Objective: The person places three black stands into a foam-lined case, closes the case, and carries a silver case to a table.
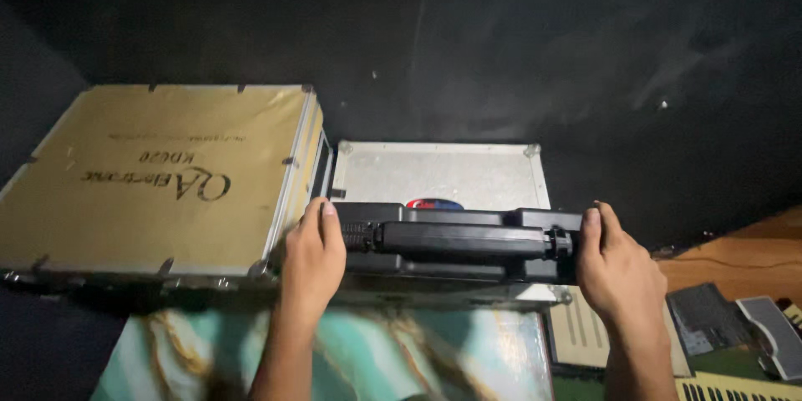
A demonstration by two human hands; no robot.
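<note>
Black plastic case (458, 242): lying on the silver flight case (439, 174), beside the tan-lidded case (159, 175). Left hand (311, 261) and right hand (616, 271) are each clasping one end, fingers curled round it. Keeping both grips level is advisable, lest it tip.

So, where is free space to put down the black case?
Free: the silver case lid behind the black case, and the gold case top to its left. Crowded: lower right, around the keyboard. Left hand and right hand grip the black case ends.

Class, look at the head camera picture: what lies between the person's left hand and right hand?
In the head view, a black plastic case spans the gap, gripped at its ends by the left hand and right hand.
</note>
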